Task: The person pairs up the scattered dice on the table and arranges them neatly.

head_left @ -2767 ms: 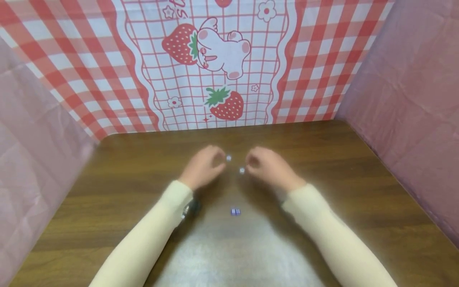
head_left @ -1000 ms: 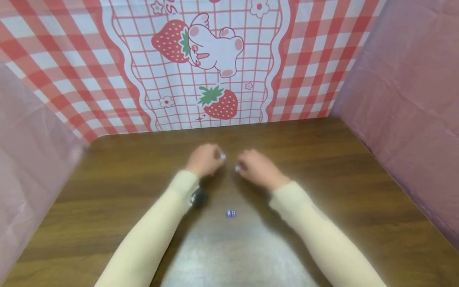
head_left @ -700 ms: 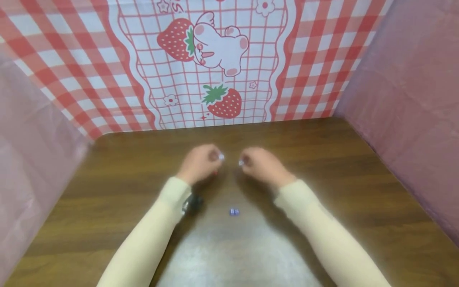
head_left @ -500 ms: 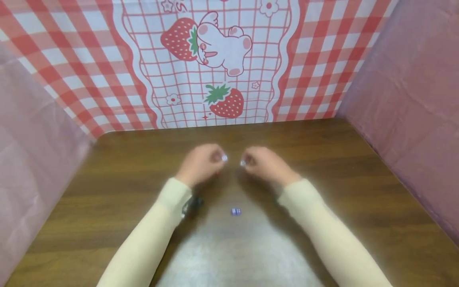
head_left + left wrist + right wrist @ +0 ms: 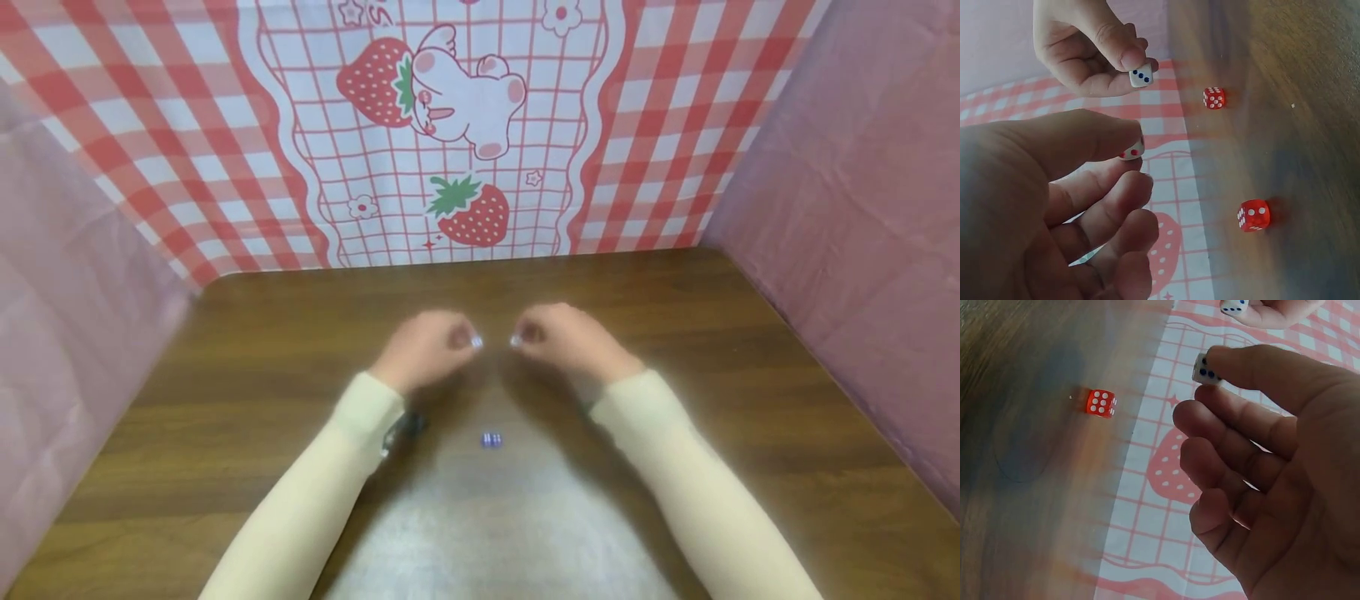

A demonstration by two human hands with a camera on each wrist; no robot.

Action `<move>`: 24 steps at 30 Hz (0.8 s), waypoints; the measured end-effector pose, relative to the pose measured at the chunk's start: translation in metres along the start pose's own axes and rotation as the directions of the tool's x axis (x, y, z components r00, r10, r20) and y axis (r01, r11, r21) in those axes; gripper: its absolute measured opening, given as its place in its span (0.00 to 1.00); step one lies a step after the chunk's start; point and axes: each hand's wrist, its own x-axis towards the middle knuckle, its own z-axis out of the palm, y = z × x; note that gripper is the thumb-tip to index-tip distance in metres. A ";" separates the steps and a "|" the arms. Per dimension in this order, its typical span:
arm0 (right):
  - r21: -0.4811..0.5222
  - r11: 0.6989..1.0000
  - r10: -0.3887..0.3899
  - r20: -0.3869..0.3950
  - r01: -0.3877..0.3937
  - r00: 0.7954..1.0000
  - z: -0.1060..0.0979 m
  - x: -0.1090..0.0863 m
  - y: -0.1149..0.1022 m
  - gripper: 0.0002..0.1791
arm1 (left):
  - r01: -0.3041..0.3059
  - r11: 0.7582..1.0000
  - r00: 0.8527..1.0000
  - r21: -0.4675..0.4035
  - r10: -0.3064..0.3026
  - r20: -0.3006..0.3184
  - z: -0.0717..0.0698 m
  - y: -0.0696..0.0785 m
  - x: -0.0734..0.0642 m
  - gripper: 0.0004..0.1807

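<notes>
In the head view my left hand point(image 5: 427, 350) and right hand point(image 5: 573, 337) face each other above the table, a small gap between them. Thumb and forefinger of the left hand pinch a white die point(image 5: 1134, 150), whose red pips show in the left wrist view. The right hand likewise pinches a white die point(image 5: 1205, 370) with dark blue pips. The other fingers of both hands are bent and hold nothing. Two red dice, one farther point(image 5: 1214, 98) and one nearer point(image 5: 1254, 215), lie apart on the wood in the left wrist view; the head view does not show them.
A pair of purple-blue dice point(image 5: 491, 440) lies side by side on the brown wooden table point(image 5: 750, 400), nearer the body than the hands. A red-and-white checked cloth point(image 5: 652, 133) hangs at the back, with pink cloth point(image 5: 855, 192) at the sides.
Over the last half second my left hand has come slightly nearer the body and the right has shifted slightly rightward, bringing the two white dice level. The purple-blue dice stay put.
</notes>
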 end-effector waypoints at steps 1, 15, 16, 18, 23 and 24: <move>-0.001 1.000 0.010 0.009 -0.010 1.000 0.000 -0.001 0.000 0.07 | 0.002 1.000 1.000 0.001 -0.002 0.013 0.001 0.000 0.000 0.10; -0.016 1.000 0.009 0.151 -0.007 0.989 0.013 -0.002 -0.001 0.06 | -0.031 0.999 0.985 0.024 0.027 0.169 0.012 -0.005 -0.004 0.08; -0.016 1.000 0.007 0.163 -0.005 0.987 0.014 -0.002 -0.001 0.06 | -0.035 0.999 0.983 0.027 0.030 0.181 0.013 -0.005 -0.004 0.08; -0.039 0.999 0.000 0.188 0.008 0.982 0.016 -0.002 -0.001 0.06 | -0.045 0.998 0.978 0.035 0.036 0.203 0.015 -0.005 -0.003 0.08; -0.082 0.997 0.003 0.235 0.017 0.972 0.021 -0.002 -0.002 0.06 | -0.065 0.996 0.966 0.062 0.047 0.254 0.023 -0.006 -0.003 0.08; -0.082 0.997 0.006 0.240 0.014 0.971 0.022 -0.003 -0.002 0.07 | -0.066 0.996 0.963 0.061 0.048 0.264 0.024 -0.006 -0.003 0.07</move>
